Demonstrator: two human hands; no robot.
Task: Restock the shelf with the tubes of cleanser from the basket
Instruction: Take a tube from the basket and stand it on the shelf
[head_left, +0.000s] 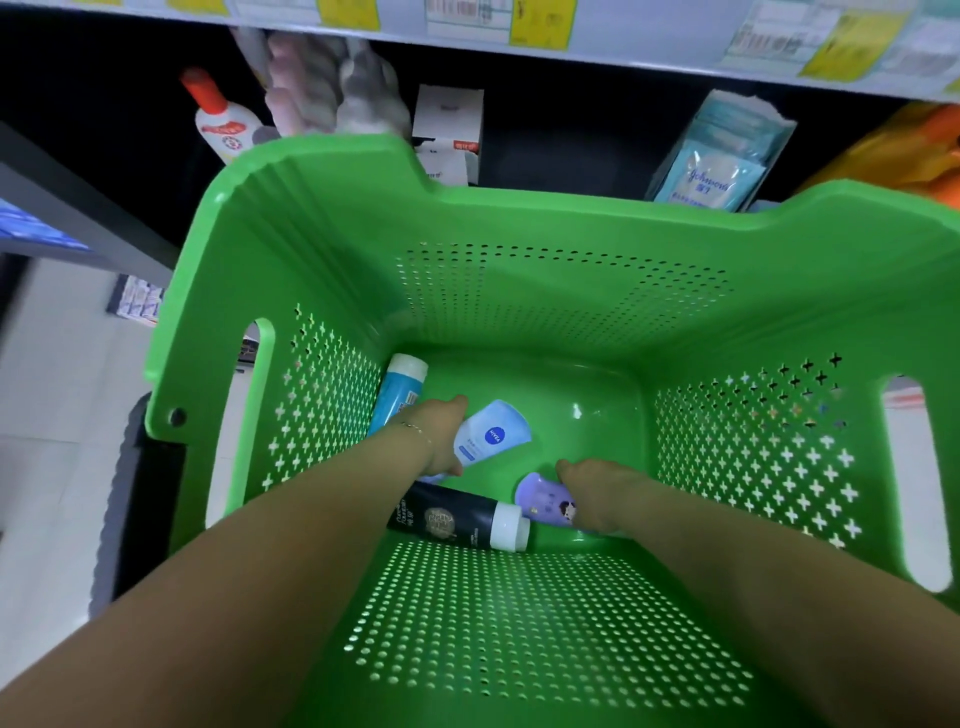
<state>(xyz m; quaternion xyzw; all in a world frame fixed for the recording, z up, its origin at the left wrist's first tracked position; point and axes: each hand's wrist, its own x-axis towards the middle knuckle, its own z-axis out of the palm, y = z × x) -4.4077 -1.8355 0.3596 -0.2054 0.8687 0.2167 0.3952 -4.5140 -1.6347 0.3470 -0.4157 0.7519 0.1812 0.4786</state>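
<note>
Both hands deep in the green basket (322, 218): left hand (441, 431) closing on the pale-blue Nivea tube (491, 434), right hand (597, 493) gripping the purple tube (543, 501); she should wrap each tube mid-body before lifting clear toward the shelf (519, 31) at frame top.

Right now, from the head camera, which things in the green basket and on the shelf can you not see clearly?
- Left hand covers part of the pale blue Nivea tube; grip unclear.
- Right hand hides the end of the purple tube.
- Black tube with white cap: print too small.
- Shelf price labels: blurred.
</note>
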